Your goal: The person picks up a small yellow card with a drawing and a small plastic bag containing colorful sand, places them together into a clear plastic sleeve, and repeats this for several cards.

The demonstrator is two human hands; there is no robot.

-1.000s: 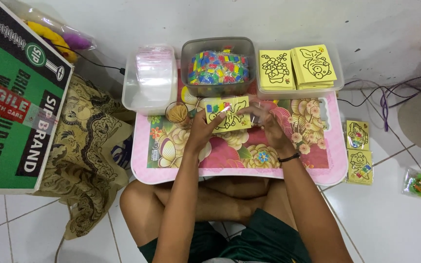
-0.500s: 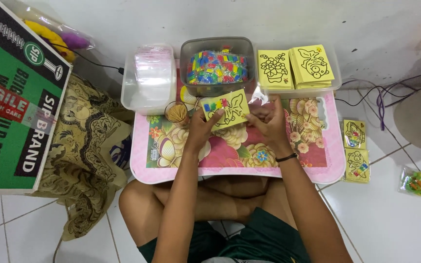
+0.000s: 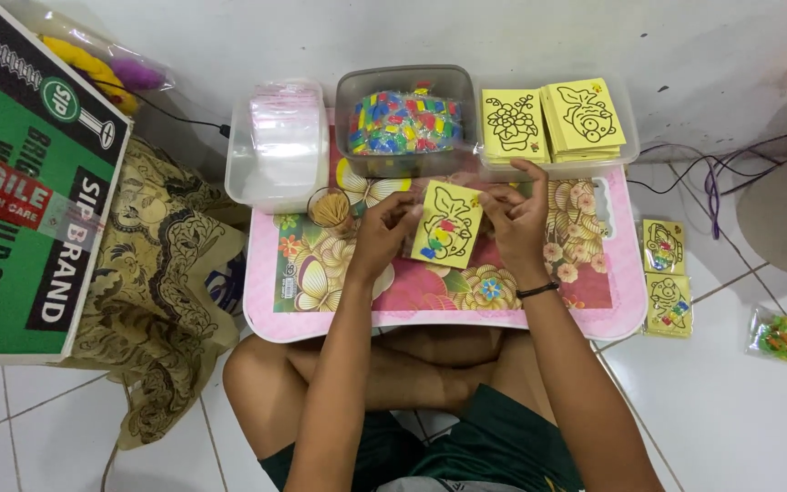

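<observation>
Yellow card [image 3: 446,224], printed with a black outline drawing and partly filled with coloured patches, sits upright between our two hands above the pink floral lap table [image 3: 594,301]. Our left hand [image 3: 383,232] grips its left edge with curled fingers, and our right hand [image 3: 514,211] pinches its right edge, a dark band on that wrist. Just beyond the card we see a grey tub of small coloured pieces [image 3: 404,118], with a clear tub of plastic sleeves [image 3: 280,141] to its left and a tray of yellow outline cards [image 3: 553,118] to its right. A small cup of sticks [image 3: 330,210] stands near our left hand. Two finished cards [image 3: 667,278] lie on the floor tiles, well apart from the table.
</observation>
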